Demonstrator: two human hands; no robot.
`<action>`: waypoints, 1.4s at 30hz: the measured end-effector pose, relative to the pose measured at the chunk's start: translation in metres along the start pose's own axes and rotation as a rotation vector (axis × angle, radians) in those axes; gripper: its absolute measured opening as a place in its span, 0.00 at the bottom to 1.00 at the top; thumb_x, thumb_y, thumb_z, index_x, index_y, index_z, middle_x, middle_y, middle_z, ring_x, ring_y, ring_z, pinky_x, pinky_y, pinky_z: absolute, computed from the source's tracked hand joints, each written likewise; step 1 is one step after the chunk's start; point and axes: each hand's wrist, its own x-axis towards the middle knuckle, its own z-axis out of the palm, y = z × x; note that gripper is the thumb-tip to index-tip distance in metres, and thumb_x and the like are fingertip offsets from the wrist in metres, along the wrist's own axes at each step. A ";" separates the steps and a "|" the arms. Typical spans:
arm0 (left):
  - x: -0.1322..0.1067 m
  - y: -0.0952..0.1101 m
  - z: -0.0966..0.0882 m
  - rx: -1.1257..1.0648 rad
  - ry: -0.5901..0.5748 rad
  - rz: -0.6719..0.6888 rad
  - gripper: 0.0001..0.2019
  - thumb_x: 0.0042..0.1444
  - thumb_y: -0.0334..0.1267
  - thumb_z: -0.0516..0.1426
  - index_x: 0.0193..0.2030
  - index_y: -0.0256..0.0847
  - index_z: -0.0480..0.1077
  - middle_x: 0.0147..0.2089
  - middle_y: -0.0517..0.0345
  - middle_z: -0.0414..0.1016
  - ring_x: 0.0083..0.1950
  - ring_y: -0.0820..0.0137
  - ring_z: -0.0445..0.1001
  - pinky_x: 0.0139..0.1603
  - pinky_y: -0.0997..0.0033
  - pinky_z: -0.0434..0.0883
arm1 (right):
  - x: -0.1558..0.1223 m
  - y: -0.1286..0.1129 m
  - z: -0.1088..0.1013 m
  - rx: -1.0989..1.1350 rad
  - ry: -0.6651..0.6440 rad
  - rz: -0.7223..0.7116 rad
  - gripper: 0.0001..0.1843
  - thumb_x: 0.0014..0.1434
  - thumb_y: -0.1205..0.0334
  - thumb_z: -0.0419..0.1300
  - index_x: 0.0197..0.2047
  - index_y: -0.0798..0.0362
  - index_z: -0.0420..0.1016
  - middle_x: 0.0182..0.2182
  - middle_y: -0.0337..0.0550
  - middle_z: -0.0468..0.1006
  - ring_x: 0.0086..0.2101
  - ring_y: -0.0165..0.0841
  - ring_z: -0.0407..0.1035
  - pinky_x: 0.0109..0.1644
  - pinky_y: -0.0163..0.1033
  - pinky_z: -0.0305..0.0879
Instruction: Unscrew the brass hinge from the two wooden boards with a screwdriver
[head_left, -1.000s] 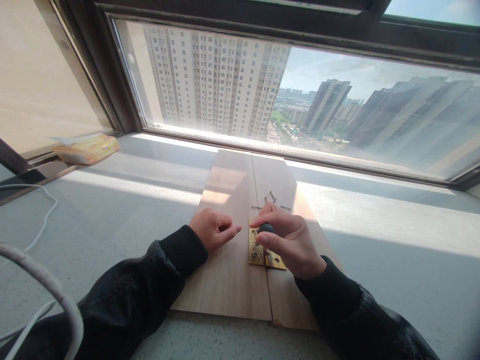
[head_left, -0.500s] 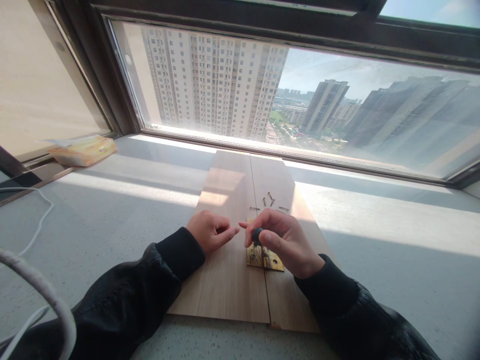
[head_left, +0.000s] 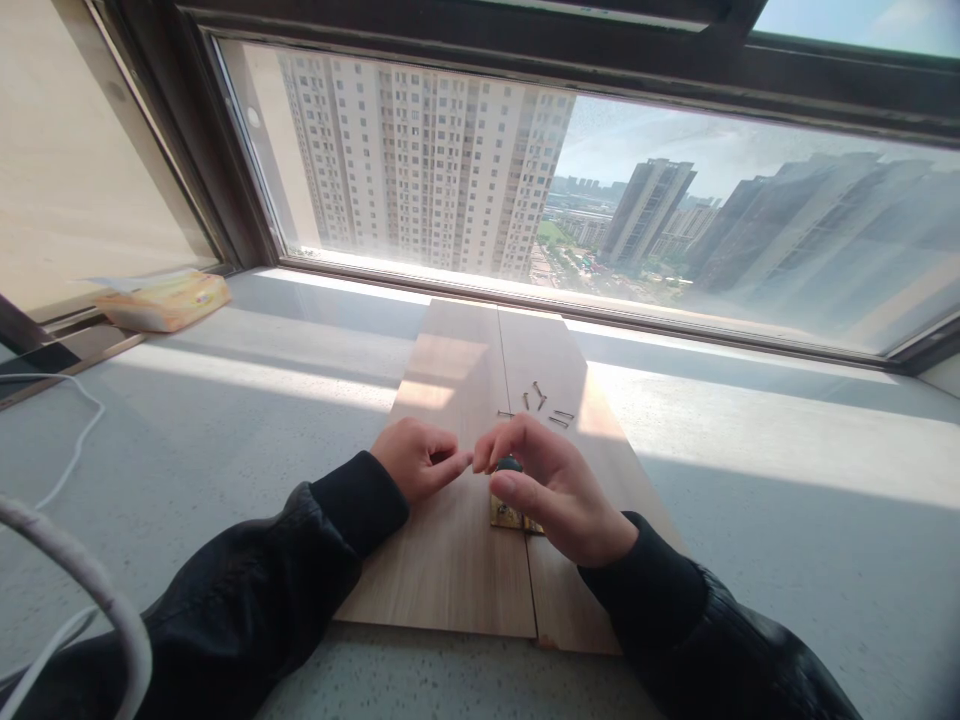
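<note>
Two pale wooden boards [head_left: 442, 560] lie side by side with a narrow seam between them. A brass-coloured hinge [head_left: 505, 514] straddles that seam, mostly covered by my right hand [head_left: 551, 485]. The fingers of that hand curl around the dark rounded handle of a screwdriver [head_left: 510, 465], seen nearly end-on; its shaft and tip are hidden. My left hand [head_left: 420, 462] rests on the left board, fingers curled in and thumb stretched toward the right fingertips. Nothing shows in it. Several loose screws [head_left: 541, 397] lie on the boards beyond the hinge.
The boards sit on a speckled light sill [head_left: 300, 400] below a dark-framed window [head_left: 450, 285]. A yellow tissue pack [head_left: 169, 302] lies at the far left corner. White cables [head_left: 94, 420] run along the left side, and a thick pale curved tube [head_left: 112, 600] rises at lower left.
My right hand has shifted slightly left and turned around the screwdriver handle, with its fingers drawn closer together. My left hand has stayed nearly still.
</note>
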 end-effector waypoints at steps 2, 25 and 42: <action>0.000 0.000 0.000 -0.004 -0.001 0.006 0.22 0.54 0.46 0.51 0.15 0.35 0.56 0.16 0.66 0.48 0.20 0.80 0.51 0.22 0.77 0.48 | 0.001 -0.001 -0.002 -0.017 0.015 -0.053 0.08 0.54 0.58 0.61 0.33 0.53 0.68 0.33 0.41 0.69 0.35 0.31 0.63 0.40 0.39 0.59; 0.000 0.000 0.000 -0.005 0.014 -0.002 0.22 0.54 0.47 0.51 0.15 0.35 0.57 0.15 0.66 0.50 0.19 0.80 0.51 0.22 0.77 0.48 | 0.003 0.001 -0.005 0.081 0.034 -0.072 0.09 0.49 0.61 0.65 0.32 0.53 0.69 0.33 0.40 0.67 0.34 0.30 0.62 0.37 0.38 0.58; 0.000 -0.003 0.001 0.013 0.003 0.003 0.22 0.54 0.48 0.51 0.15 0.35 0.60 0.15 0.65 0.50 0.20 0.80 0.51 0.22 0.77 0.49 | 0.003 0.006 -0.006 0.266 0.007 -0.026 0.11 0.62 0.60 0.51 0.40 0.55 0.72 0.26 0.42 0.71 0.30 0.32 0.66 0.37 0.42 0.60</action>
